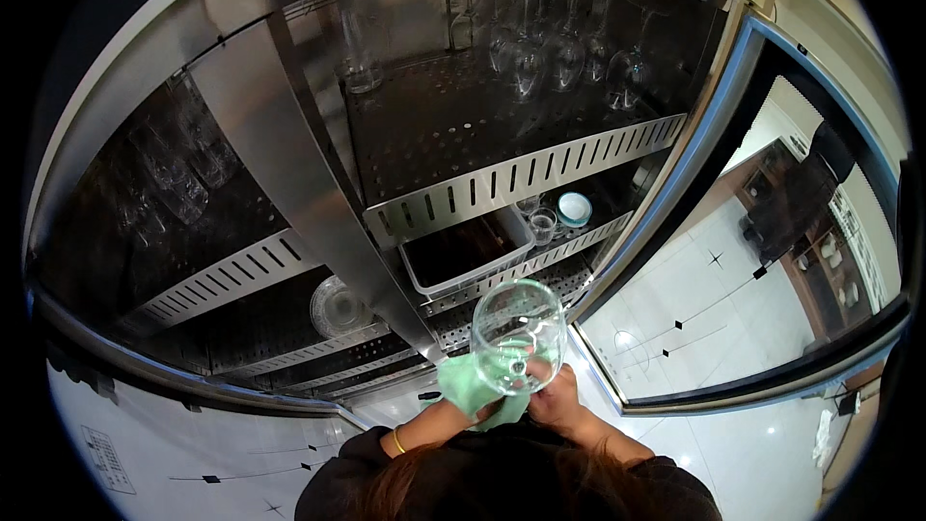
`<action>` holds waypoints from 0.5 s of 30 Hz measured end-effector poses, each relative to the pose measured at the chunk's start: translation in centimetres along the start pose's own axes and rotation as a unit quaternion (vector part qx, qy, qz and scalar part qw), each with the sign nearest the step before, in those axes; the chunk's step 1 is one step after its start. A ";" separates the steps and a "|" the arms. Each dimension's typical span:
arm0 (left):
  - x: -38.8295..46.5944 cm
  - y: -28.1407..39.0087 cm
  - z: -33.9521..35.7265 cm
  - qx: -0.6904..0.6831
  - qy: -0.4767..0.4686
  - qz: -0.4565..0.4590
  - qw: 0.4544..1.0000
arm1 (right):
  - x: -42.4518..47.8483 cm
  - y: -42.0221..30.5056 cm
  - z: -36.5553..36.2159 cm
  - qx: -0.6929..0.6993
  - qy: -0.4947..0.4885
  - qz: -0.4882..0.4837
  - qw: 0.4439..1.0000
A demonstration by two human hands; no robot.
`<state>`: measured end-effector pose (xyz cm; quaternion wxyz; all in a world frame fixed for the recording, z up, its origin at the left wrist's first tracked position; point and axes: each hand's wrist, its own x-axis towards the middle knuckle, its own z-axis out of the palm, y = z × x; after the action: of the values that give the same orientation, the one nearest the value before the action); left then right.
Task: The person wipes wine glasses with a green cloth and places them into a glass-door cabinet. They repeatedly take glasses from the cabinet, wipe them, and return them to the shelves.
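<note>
A clear stemmed wine glass [519, 336] is held upright in front of my chest, its wide bowl towards the camera. My left hand [474, 409] is wrapped in a light green cloth [463, 380] that lies against the lower part of the glass. My right hand [555, 392] grips the glass low down, partly seen through the bowl. The stem and foot are mostly hidden below the bowl.
An open steel cabinet stands ahead; its upper shelf [412, 130] bears several upturned glasses [524, 65]. Below are a plastic bin [470, 250], small bowls [574, 209] and stacked glass plates [338, 305]. A glass door [694, 318] stands open at right.
</note>
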<state>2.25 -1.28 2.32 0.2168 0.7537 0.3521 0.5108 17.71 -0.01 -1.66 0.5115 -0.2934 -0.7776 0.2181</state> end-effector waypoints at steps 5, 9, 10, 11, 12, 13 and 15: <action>0.4 -0.1 -0.7 0.044 -0.021 -0.005 0.999 | 1.9 -1.0 -1.3 0.087 -0.046 0.008 0.995; -0.5 -0.6 -1.6 0.086 -0.021 -0.079 0.993 | 2.6 -1.4 -3.1 0.163 -0.113 0.107 0.974; -0.8 -0.7 -1.8 0.102 -0.012 -0.103 0.989 | 3.0 -1.6 -3.7 0.208 -0.112 0.142 0.961; -1.2 -0.8 -2.0 0.109 0.024 -0.095 0.989 | 3.3 -1.9 -4.2 0.252 -0.111 0.175 0.945; -1.4 -1.0 -2.2 0.116 0.049 -0.104 0.987 | 3.5 -2.4 -4.7 0.294 -0.067 0.232 0.925; -1.4 -1.3 -2.3 0.133 0.108 -0.006 0.985 | 3.8 -1.9 -5.3 0.285 -0.045 0.193 0.938; -2.2 -1.5 -1.8 -0.039 0.162 -0.167 0.972 | 4.0 -1.6 -6.4 0.330 0.018 0.195 0.924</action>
<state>-0.41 -2.07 0.64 0.2683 0.5825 0.4832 0.5960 22.03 1.85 4.49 0.5405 -0.2579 -0.5799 0.5523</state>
